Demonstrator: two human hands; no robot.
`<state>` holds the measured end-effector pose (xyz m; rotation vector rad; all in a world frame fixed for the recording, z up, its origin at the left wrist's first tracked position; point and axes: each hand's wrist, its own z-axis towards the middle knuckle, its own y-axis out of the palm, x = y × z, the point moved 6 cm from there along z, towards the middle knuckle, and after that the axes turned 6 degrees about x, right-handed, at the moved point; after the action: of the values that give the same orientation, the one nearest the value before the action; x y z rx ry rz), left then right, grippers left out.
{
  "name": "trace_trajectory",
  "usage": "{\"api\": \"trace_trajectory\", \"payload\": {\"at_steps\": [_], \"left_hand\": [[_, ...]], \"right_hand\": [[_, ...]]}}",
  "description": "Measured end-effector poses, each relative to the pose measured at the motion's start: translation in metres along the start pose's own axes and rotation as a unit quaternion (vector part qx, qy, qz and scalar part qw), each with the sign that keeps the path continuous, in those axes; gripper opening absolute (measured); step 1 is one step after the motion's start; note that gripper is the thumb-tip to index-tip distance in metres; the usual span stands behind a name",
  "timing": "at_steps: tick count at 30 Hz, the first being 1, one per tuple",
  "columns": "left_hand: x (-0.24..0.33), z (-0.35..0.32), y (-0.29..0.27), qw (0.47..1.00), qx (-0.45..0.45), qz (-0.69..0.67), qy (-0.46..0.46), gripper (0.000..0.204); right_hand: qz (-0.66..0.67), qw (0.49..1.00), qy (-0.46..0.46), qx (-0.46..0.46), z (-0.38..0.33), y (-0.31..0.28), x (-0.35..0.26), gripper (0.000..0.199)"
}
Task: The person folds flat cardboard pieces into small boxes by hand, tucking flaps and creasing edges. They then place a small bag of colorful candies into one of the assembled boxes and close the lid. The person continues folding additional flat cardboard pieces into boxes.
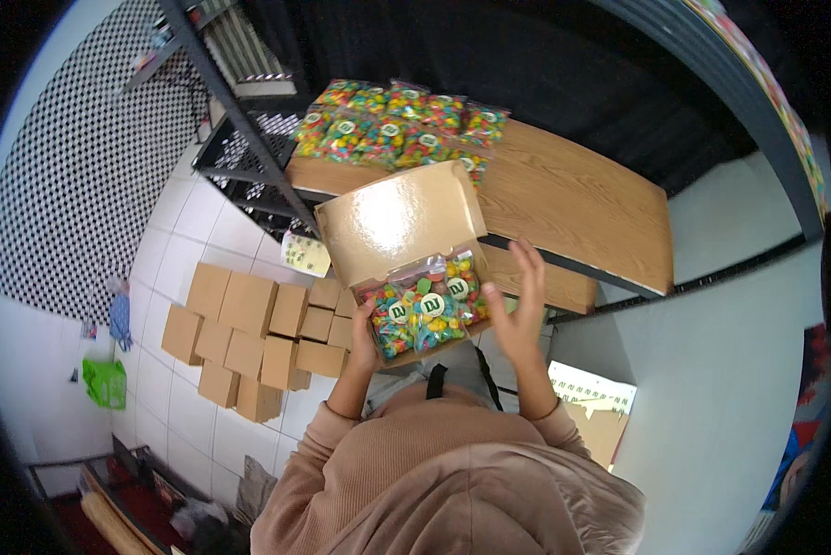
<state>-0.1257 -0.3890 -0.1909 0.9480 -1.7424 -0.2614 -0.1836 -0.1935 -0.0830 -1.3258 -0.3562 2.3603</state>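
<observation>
An open cardboard box [406, 222] is held in front of me, its shiny-lined lid tilted up and away. Inside lie three clear bags of colourful candy [434, 319], each with a round pale label, side by side. My left hand [364, 340] grips the box's left side, the thumb over its edge. My right hand [521, 310] is off the box's right side, fingers raised and spread, with nothing in it.
More candy bags [383, 134] lie in rows on a wooden shelf [573, 199] beyond the box. Several closed cardboard boxes [244, 342] sit grouped on the tiled floor at left. A black metal post [240, 116] rises left of the shelf. Sticker sheets [591, 387] lie at lower right.
</observation>
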Motion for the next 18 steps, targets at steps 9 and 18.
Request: {"api": "trace_trajectory", "payload": {"at_steps": [9,18], "left_hand": [[-0.083,-0.006,0.025,0.944,-0.230,0.154,-0.178,0.044],[-0.180,-0.103,0.036,0.816,-0.334,0.304,-0.361,0.050]], "right_hand": [[0.370,0.852,0.352,0.121,-0.090,-0.088,0.081,0.054],[0.362,0.790,0.349,0.350,-0.274,-0.173,0.032,0.050]]}}
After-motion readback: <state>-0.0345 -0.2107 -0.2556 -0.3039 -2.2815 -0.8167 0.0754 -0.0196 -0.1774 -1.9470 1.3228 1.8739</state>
